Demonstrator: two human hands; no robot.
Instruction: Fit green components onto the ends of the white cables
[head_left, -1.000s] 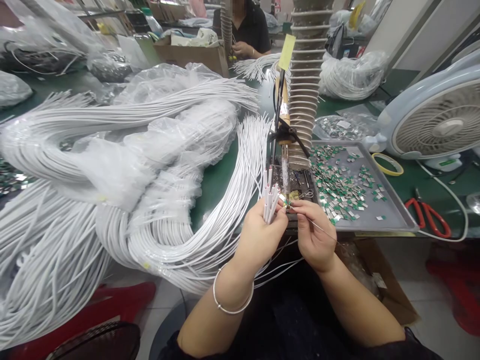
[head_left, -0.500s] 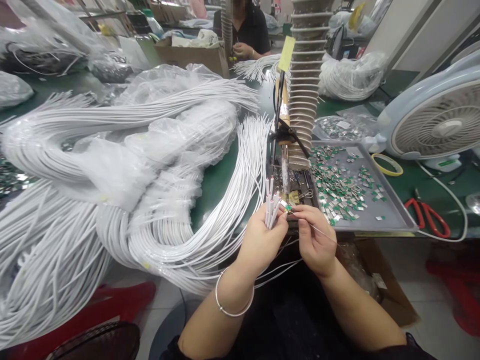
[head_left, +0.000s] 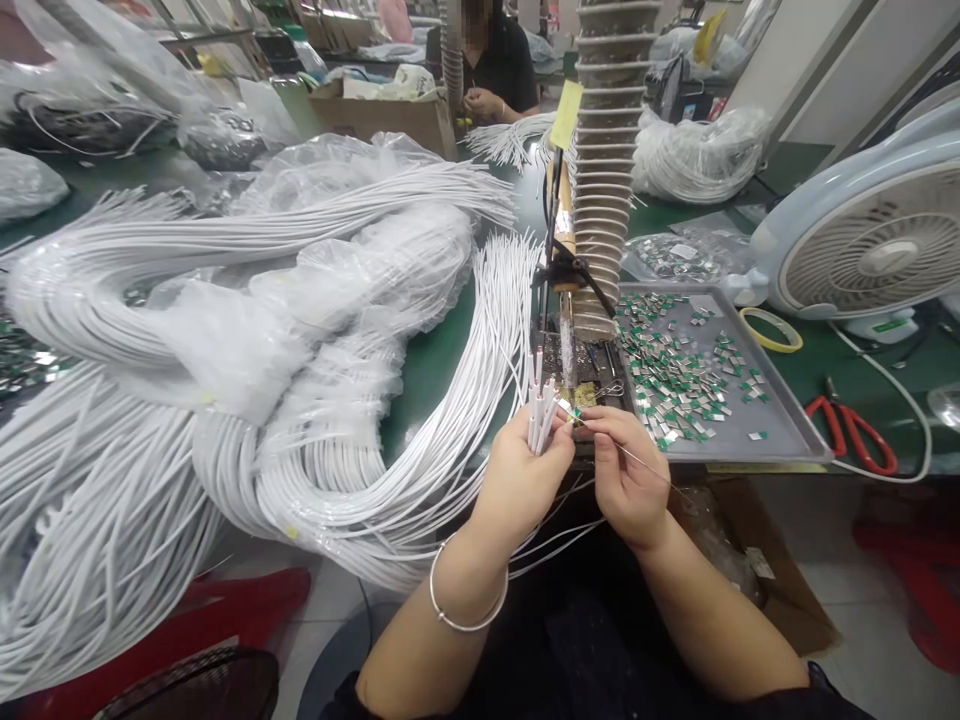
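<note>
My left hand (head_left: 521, 478) is closed round a small bunch of white cables (head_left: 540, 405) whose ends stick up above the fist. A small green part (head_left: 575, 411) sits at the thumb tip. My right hand (head_left: 630, 470) pinches a thin wire (head_left: 646, 466) that runs off to the right, its fingertips meeting the left thumb at the green part. Both hands hover just in front of a soldering stand (head_left: 564, 300) at the table edge.
Great loops of white cable (head_left: 315, 380), partly in clear plastic, fill the left of the green table. A grey tray (head_left: 780, 420) holds several small green parts. Red scissors (head_left: 851, 430), a tape ring (head_left: 770, 328) and a fan (head_left: 870, 250) lie right. Another person (head_left: 495, 70) works at the far side.
Both hands dipped a little, then rose slightly and stayed together at the stand. The grips are unchanged.
</note>
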